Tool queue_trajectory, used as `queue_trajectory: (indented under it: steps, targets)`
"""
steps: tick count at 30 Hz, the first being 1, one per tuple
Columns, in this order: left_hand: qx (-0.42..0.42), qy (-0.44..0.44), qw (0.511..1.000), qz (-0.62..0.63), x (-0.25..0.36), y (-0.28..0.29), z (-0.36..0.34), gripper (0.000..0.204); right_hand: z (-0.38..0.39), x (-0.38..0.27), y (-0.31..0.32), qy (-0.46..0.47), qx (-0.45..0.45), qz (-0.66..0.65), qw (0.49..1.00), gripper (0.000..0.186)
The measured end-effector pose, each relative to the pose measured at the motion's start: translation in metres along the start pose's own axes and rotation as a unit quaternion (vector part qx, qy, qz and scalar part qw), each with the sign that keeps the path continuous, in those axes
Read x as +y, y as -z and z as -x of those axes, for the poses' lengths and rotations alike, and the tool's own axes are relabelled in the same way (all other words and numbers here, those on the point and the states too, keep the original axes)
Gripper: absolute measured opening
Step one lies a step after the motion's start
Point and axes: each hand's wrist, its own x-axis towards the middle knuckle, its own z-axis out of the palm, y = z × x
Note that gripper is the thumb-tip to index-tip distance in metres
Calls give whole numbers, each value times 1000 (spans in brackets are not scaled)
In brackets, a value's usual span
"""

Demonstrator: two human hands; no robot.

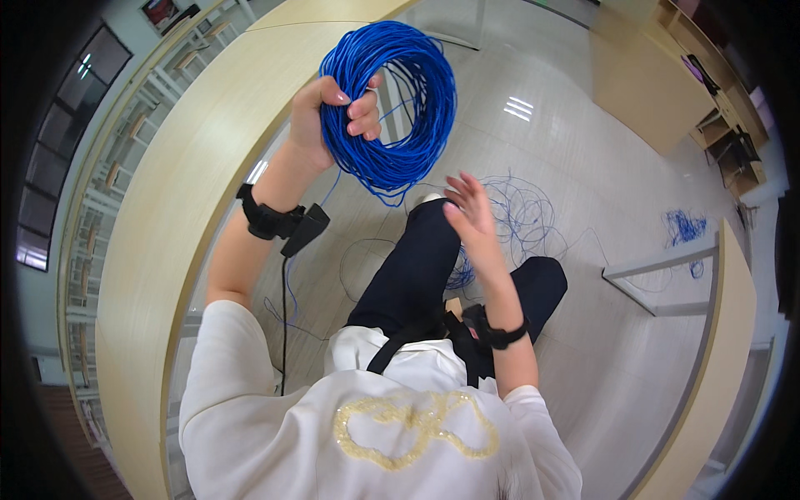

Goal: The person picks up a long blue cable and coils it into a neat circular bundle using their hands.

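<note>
My left hand [337, 112] grips a thick coil of blue cable [421, 100] by its left side, fingers curled through the loop, raised near the edge of the pale wooden desk. A strand hangs from the coil past my wrist toward the floor. My right hand [471, 212] is empty, fingers apart and slightly bent, just below and right of the coil. Loose blue cable [525, 212] lies in tangled loops on the floor beyond my knees, partly hidden by my legs and right hand.
The curved desk [158, 192] runs along my left, with chairs behind it. A wooden cabinet [629, 75] stands at the back right. Another desk with a metal frame [721, 358] is at my right, near a smaller blue cable tangle [685, 229].
</note>
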Motion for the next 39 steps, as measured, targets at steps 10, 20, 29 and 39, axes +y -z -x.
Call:
queue_trajectory:
  steps: [10, 20, 29, 39]
  targets:
    - [90, -116, 989, 17, -71, 38, 31, 43, -25, 44, -27, -160, 14, -346, 925, 34]
    - [0, -57, 994, 94, -82, 69, 67, 46, -43, 51, -4, -241, 64, -363, 898, 30]
    - [-74, 15, 986, 149, -106, 82, 80, 44, -69, 31, 17, -42, 77, -28, 996, 26]
    - [-3, 97, 993, 63, -111, 73, 71, 43, -87, -6, -1, 238, -87, 474, 843, 24]
